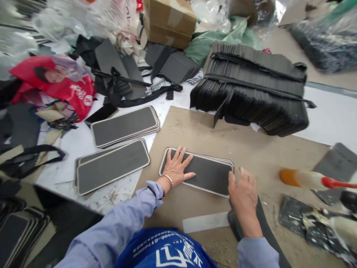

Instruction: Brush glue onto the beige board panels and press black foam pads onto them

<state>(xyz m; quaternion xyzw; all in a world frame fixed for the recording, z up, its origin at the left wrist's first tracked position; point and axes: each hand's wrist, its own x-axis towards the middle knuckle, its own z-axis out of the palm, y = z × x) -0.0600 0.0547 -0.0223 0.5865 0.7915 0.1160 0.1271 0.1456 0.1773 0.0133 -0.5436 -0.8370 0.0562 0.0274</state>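
Observation:
My left hand (pixel 177 166) lies flat with fingers spread on the left end of a small stack of dark rectangular pads with pale rims (pixel 209 174). The stack rests on a brown cardboard sheet (pixel 195 130). At the stack's right end my right hand (pixel 244 193) is seen from the back, thumb touching the pad's edge; its fingers curl down out of sight. A dark strip (pixel 262 219) lies under that hand.
Two more stacks of rimmed pads (pixel 124 125) (pixel 113 165) lie to the left on a white table. A big bundle of black pieces (pixel 251 93) stands behind. A brush with an orange tip (pixel 304 179) is at the right. Bags, straps and a carton (pixel 169 20) crowd the back.

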